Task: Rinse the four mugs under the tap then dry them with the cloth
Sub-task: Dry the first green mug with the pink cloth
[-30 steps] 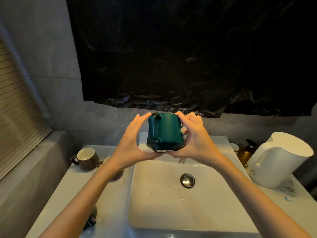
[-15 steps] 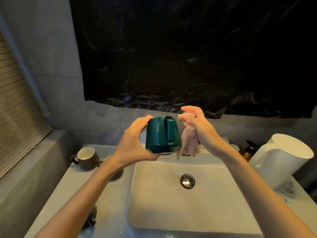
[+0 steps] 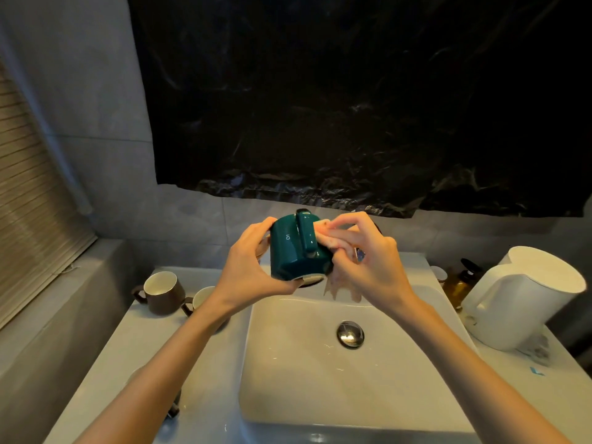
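Grey-tiled bathroom, black plastic sheet (image 3: pixel 352 107) on the wall. Over the white sink (image 3: pixel 352 389) the left hand (image 3: pixel 246 267) grips a green mug (image 3: pixel 290 254); the right hand (image 3: pixel 368 261) clutches a pale cloth (image 3: pixel 339 285) against its side. Two brown mugs (image 3: pixel 163 293) stand on the counter (image 3: pixel 121 347) to the left

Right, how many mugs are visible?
3: green mug held over the sink; brown mug on the counter; second brown mug beside it, behind the forearm. More may be hidden.

The right hand (image 3: pixel 368 267) has pressed the cloth (image 3: pixel 336 283) against the green mug (image 3: pixel 288 257).
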Tool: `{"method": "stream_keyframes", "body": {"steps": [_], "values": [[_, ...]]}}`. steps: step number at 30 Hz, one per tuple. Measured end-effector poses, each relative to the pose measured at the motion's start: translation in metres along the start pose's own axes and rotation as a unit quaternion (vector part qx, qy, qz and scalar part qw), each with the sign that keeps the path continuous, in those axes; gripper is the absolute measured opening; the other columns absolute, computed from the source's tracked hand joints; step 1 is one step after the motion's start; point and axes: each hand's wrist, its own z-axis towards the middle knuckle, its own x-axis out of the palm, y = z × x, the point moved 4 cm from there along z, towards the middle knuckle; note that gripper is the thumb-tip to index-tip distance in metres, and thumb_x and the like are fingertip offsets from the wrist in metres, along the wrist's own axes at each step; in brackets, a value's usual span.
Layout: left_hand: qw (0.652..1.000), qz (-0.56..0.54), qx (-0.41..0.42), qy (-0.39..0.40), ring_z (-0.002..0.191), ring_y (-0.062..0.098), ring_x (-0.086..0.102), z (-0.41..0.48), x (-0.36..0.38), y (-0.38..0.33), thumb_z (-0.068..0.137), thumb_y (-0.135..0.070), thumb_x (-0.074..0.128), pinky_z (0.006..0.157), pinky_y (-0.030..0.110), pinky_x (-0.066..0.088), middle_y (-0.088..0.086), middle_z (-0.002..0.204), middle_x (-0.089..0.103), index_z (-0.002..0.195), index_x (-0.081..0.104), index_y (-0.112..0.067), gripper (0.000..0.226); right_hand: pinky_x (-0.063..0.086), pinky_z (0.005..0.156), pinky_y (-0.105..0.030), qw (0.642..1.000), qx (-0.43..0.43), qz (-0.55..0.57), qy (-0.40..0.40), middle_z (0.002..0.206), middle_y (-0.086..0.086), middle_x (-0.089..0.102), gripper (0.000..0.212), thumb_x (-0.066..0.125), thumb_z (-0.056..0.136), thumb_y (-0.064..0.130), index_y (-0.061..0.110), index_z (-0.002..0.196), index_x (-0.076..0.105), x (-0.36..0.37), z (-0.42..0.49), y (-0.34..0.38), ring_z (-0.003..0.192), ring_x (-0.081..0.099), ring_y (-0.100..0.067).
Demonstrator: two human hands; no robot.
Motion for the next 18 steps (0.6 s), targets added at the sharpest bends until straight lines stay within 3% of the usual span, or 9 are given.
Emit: {"method": "stream_keyframes", "body": {"steps": [6,10,14,18], "values": [[0.999,0.007,0.021,0.036,0.110,0.003,0.051,0.005,0.004,-0.006,0.056,-0.036,0.082,0.091,0.007,0.039,-0.022,0.113,0.051,0.111,0.043,-0.049,0.069,0.041,0.057,-0.004,0.999,0.038,-0.033,0.000,0.090,0.006,0.061,0.033,0.055,0.092,0.006,0.020,0.121,0.052,0.001,0.017,0.001,0.073,0.058,0.002],[1.000,-0.009,-0.004,0.014,0.111,0.005,0.054,0.005,0.003,0.005,0.054,-0.038,0.082,0.093,0.010,0.041,-0.020,0.110,0.055,0.113,0.049,-0.041,0.068,0.050,0.069,-0.013,0.999,0.026,-0.037,0.021,0.105,0.007,0.068,0.033,0.055,0.090,0.005,0.027,0.115,0.054,0.006,0.012,-0.001,0.095,0.062,-0.007],[0.999,-0.003,-0.048,-0.017,0.112,0.006,0.054,0.004,0.001,0.026,0.051,-0.039,0.084,0.097,0.021,0.047,-0.027,0.106,0.054,0.110,0.051,-0.043,0.068,0.056,0.069,-0.024,0.997,0.052,0.035,0.046,0.102,0.008,0.073,0.020,0.062,0.092,0.015,0.022,0.110,0.057,0.013,-0.009,-0.006,0.087,0.067,-0.003],[0.996,0.061,-0.067,-0.022,0.107,0.003,0.052,0.003,0.001,0.028,0.049,-0.047,0.082,0.094,0.031,0.050,-0.020,0.107,0.054,0.113,0.051,-0.037,0.071,0.055,0.070,-0.022,0.989,0.096,0.108,0.041,0.097,0.007,0.075,0.018,0.068,0.087,0.022,0.017,0.103,0.061,0.007,-0.014,-0.010,0.091,0.069,-0.003]]}}
